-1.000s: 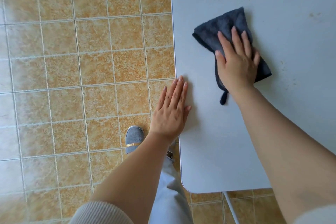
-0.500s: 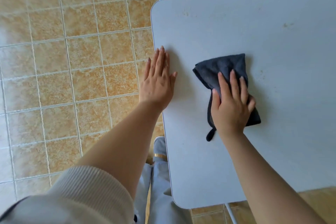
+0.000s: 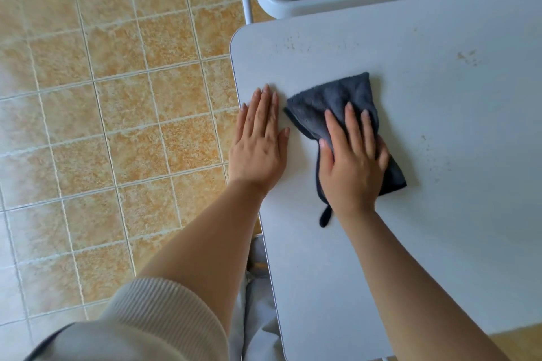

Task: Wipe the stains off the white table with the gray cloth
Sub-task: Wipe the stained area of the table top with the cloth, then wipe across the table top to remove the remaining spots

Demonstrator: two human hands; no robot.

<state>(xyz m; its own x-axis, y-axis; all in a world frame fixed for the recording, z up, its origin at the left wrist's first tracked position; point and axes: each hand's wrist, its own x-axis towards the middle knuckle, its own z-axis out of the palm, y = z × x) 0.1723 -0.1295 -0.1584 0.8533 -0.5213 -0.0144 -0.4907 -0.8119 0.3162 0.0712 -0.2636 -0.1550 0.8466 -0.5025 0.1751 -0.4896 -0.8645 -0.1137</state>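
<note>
On an orange tiled floor, a white desk is mid-wipe: the right hand presses flat, fingers spread, on the gray cloth near the desk's left edge. The left hand lies open beside it. Specks further right likely come next.

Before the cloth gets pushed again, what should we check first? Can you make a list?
1. Right hand flat on the gray cloth: ok, palm and fingers press it down.
2. Left hand steadying the white table: ok, flat at the table's left edge.
3. Cloth fully on the table: ok, its loop too.
4. Stains gone: not ok, brownish specks remain at the far right, faint marks near the far left corner, small dots right of the cloth.
5. Path to those spots: ok, nothing stands between.
6. Cloth underside clean: cannot tell, hidden.
</note>
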